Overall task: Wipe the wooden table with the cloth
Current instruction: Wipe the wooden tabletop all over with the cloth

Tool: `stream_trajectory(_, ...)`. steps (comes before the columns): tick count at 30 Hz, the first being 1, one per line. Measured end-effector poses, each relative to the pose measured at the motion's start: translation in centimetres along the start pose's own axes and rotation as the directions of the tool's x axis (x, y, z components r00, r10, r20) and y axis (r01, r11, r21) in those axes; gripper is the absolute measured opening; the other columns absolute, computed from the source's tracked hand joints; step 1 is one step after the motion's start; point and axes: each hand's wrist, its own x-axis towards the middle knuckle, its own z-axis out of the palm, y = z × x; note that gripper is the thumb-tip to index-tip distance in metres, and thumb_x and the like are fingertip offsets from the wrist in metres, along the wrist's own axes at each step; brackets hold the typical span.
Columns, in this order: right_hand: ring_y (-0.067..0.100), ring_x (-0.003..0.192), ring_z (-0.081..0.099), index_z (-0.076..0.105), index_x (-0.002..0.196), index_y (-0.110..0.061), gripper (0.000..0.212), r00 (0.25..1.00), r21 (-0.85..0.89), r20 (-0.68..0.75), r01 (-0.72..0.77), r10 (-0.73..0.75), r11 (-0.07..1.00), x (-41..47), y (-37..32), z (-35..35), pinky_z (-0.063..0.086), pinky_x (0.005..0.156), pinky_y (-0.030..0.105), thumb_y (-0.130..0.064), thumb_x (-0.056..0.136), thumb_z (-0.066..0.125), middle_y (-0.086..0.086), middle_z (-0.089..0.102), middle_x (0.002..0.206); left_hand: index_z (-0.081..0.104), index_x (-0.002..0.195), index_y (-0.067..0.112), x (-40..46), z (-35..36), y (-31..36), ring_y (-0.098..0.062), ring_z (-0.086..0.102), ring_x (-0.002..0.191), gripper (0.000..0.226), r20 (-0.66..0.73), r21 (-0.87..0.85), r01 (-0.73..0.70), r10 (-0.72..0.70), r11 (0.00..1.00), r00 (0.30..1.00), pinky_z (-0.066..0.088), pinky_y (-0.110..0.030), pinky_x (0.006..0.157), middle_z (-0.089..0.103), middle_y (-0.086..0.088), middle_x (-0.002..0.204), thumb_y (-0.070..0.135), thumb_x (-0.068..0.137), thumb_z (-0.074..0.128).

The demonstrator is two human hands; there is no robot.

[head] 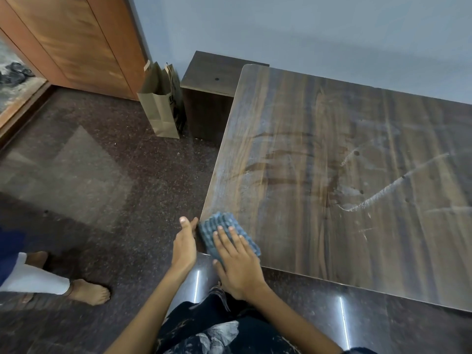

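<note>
A dark wooden table [344, 162] fills the right of the view, its top dusty with pale streaks and smears. A blue-grey ribbed cloth [219, 226] lies folded on the table's near left corner. My right hand [237, 261] presses flat on the cloth with fingers straight and spread. My left hand [185, 244] hangs just off the table's left edge beside the cloth, palm turned towards the edge, fingers straight, holding nothing.
A brown paper bag [161, 103] stands on the dark speckled floor beside a low dark cabinet [209, 98] at the table's far left corner. Another person's bare foot [86, 292] and leg stand at the lower left. A wooden door [76, 42] is at the back left.
</note>
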Motion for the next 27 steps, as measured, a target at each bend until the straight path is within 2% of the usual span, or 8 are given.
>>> stream_trajectory(2,0.024,0.14,0.028,0.032,0.145,-0.016,0.057,0.994,-0.008,-0.048,-0.102,0.102,0.995,-1.5,2.4,0.2,0.03,0.109,0.048,-0.047,0.098,0.021,0.003,0.031,0.152,0.043,0.135,0.007,-0.3,-0.1,-0.2,-0.021,0.039,0.132,0.071,0.008,-0.006,0.007,-0.007,1.0,1.0,0.024,-0.036,0.114,0.044,-0.008,0.142,0.052,0.093,0.007)
stream_trajectory(5,0.024,0.145,-0.004,0.002,0.149,-0.018,0.072,0.95,0.069,-0.093,-0.293,0.299,0.954,-3.9,7.1,0.0,-0.003,0.115,0.039,-0.059,0.09,-0.007,0.003,-0.004,0.157,0.042,0.135,0.008,-0.7,0.1,-0.1,-0.02,0.037,0.133,0.071,0.009,0.035,0.009,-0.009,0.999,1.0,0.021,-0.039,0.115,0.042,-0.006,0.143,0.053,0.094,0.006)
stream_trajectory(11,0.03,0.145,-0.013,-0.01,0.149,-0.01,0.071,0.64,0.306,-0.08,-0.714,0.765,0.629,-2.9,6.7,-1.0,-0.006,0.116,0.042,-0.051,0.093,0.008,0.01,-0.01,0.159,0.038,0.139,0.016,-1.2,1.2,0.8,-0.019,0.028,0.138,0.062,0.012,0.162,-0.023,0.022,0.987,1.0,0.014,-0.033,0.113,0.035,-0.002,0.148,0.047,0.096,0.006)
stream_trajectory(14,0.032,0.145,-0.009,-0.008,0.147,-0.008,0.072,0.784,0.225,-0.057,-0.593,0.618,0.773,0.1,2.8,-1.2,-0.005,0.114,0.045,-0.052,0.092,0.005,0.014,-0.008,0.157,0.034,0.142,0.017,-1.3,1.6,1.3,-0.02,0.026,0.139,0.061,0.009,0.197,-0.028,0.026,0.98,1.0,0.015,-0.034,0.113,0.032,-0.002,0.149,0.047,0.096,0.006)
stream_trajectory(17,0.029,0.138,0.032,0.039,0.142,-0.01,0.066,0.963,0.116,-0.051,-0.258,0.265,0.959,2.4,-2.1,-0.8,0.024,0.112,0.045,-0.046,0.089,0.03,0.011,0.038,0.149,0.04,0.138,0.016,-0.9,1.9,1.7,-0.021,0.035,0.134,0.061,-0.005,0.135,-0.031,0.032,0.99,0.999,0.022,-0.031,0.109,0.04,-0.006,0.145,0.047,0.097,0.008)
stream_trajectory(20,0.025,0.142,0.027,0.037,0.145,-0.014,0.067,0.995,0.083,0.05,-0.095,0.091,0.992,4.8,-3.6,-0.8,0.023,0.117,0.041,-0.046,0.086,0.037,0.004,0.035,0.151,0.044,0.135,0.014,-0.4,1.9,2.4,-0.022,0.041,0.129,0.058,-0.062,0.061,-0.053,0.057,0.997,0.996,0.027,-0.025,0.099,0.047,-0.009,0.139,0.045,0.098,0.011)
stream_trajectory(23,0.023,0.147,-0.002,0.009,0.152,-0.017,0.063,1.0,0.037,-0.009,-0.006,0.006,0.999,7.7,-1.8,-2.7,-0.009,0.115,0.037,-0.038,0.097,0.032,0.001,0.006,0.16,0.042,0.136,0.009,0.6,2.0,3.4,-0.022,0.041,0.13,0.066,-0.042,-0.017,-0.054,0.053,0.998,0.998,0.027,-0.028,0.104,0.045,-0.011,0.14,0.051,0.095,0.011)
stream_trajectory(27,0.02,0.147,-0.003,0.005,0.152,-0.019,0.061,0.97,0.077,-0.123,-0.203,0.211,0.976,11.4,3.8,-5.5,-0.005,0.117,0.041,-0.035,0.099,0.028,0.0,0.001,0.16,0.039,0.137,0.009,1.7,3.6,4.2,-0.019,0.035,0.135,0.067,-0.005,0.077,-0.065,0.066,0.995,0.998,0.018,-0.032,0.113,0.04,-0.008,0.145,0.051,0.095,0.009)
